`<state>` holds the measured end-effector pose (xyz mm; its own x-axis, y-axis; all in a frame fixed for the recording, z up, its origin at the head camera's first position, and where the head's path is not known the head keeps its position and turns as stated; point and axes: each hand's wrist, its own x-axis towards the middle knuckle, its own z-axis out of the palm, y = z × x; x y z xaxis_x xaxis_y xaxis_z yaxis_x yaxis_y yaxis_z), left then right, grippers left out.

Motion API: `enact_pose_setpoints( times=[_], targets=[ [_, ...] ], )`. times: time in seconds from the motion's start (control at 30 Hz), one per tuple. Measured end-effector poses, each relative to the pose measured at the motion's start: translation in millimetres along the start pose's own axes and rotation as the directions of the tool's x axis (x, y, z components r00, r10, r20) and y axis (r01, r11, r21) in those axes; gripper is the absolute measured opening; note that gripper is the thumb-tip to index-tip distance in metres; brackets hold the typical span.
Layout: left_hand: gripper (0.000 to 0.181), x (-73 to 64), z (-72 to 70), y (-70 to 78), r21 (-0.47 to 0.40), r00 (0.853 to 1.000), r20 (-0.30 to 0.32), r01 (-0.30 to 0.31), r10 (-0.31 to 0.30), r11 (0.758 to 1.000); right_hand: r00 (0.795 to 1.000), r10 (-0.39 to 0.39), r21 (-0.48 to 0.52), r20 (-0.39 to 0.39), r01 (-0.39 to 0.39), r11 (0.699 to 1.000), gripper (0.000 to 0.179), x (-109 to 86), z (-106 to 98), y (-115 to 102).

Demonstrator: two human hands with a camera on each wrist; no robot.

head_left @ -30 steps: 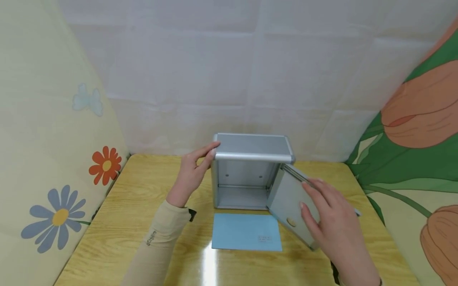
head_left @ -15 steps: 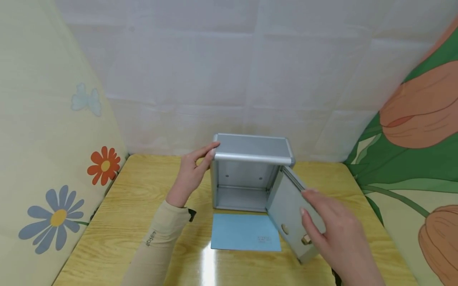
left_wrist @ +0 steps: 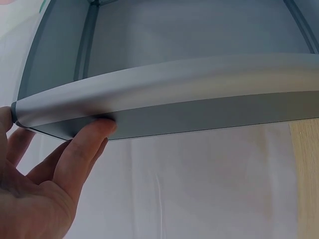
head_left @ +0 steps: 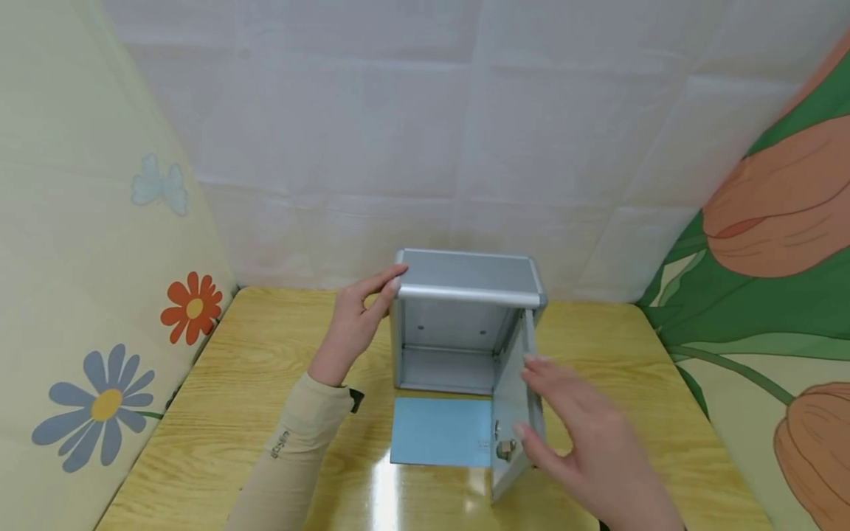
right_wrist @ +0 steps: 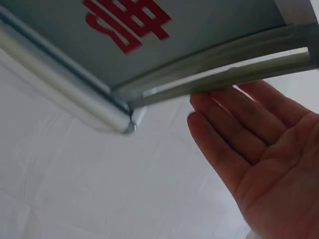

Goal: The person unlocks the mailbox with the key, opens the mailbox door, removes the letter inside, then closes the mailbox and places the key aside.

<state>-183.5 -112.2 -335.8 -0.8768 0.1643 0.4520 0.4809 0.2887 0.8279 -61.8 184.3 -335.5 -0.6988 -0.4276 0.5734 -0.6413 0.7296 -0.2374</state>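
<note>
A grey metal mailbox (head_left: 468, 276) stands on the table with its front door (head_left: 514, 398) swung outward on the right side. My left hand (head_left: 355, 317) grips its upper left corner, fingers on the top panel and thumb by the edge; the left wrist view shows fingertips (left_wrist: 102, 127) pressing that panel. My right hand (head_left: 584, 435) has its fingers extended at the door's outer side and upper edge. In the right wrist view, red lettering (right_wrist: 127, 22) marks the door's outer face. A brass-coloured lock (head_left: 506, 448) sits on the inner face. Inside, the mailbox holds nothing visible.
A light blue envelope (head_left: 438, 431) lies flat in front of the mailbox, its right end hidden behind the door. The wooden table (head_left: 279, 332) meets a white cloth backdrop (head_left: 332, 147) behind, with flower-printed cloths at left and right.
My right hand has moved left, and the door has swung inward with it, from a wide angle to roughly straight out, now covering the envelope's right end. My left hand keeps its place.
</note>
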Motion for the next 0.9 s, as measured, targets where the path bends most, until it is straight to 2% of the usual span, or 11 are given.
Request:
enact_pose_setpoints(
  times=[0.1, 0.17, 0.27, 0.4, 0.5, 0.57, 0.7, 0.9],
  targets=[
    [0.034, -0.2, 0.1, -1.1, 0.003, 1.000, -0.006, -0.010, 0.010, 1.000, 0.999, -0.025, 0.039, 0.032, 0.024, 0.999, 0.048, 3.5, 8.8, -4.7],
    [0.033, 0.1, 0.6, -2.9, 0.005, 1.000, -0.011, -0.017, 0.018, 1.000, 0.999, -0.052, 0.056, 0.009, 0.051, 0.997, 0.044, 7.9, 15.5, -7.2],
    [0.033, 2.2, 3.2, -17.8, 0.009, 0.999, -0.026, -0.036, 0.036, 0.999, 0.992, -0.096, 0.066, -0.077, 0.101, 0.993, 0.039, 16.3, 26.2, -10.0],
    [0.033, 5.4, 5.8, -38.7, 0.011, 0.997, -0.048, -0.058, 0.059, 0.998, 0.973, -0.129, 0.048, -0.194, 0.141, 0.989, 0.034, 28.5, 40.2, -12.1],
    [0.032, 5.9, 5.4, -42.5, 0.015, 0.996, -0.056, -0.067, 0.068, 0.998, 0.961, -0.139, 0.031, -0.238, 0.151, 0.988, 0.033, 35.4, 48.9, -11.9],
    [0.032, 5.7, 5.0, -43.4, 0.017, 0.996, -0.058, -0.069, 0.069, 0.998, 0.958, -0.141, 0.025, -0.249, 0.152, 0.988, 0.033, 39.0, 54.2, -10.7],
    [0.032, 4.9, 5.0, -42.3, 0.022, 0.996, -0.056, -0.069, 0.070, 0.997, 0.971, -0.108, 0.014, -0.214, 0.114, 0.993, 0.031, 44.6, 62.8, -7.6],
    [0.034, 4.3, 6.6, -40.0, 0.026, 0.996, -0.055, -0.071, 0.072, 0.997, 0.977, -0.072, 0.002, -0.203, 0.074, 0.997, 0.025, 56.7, 73.7, -2.9]
  ],
)
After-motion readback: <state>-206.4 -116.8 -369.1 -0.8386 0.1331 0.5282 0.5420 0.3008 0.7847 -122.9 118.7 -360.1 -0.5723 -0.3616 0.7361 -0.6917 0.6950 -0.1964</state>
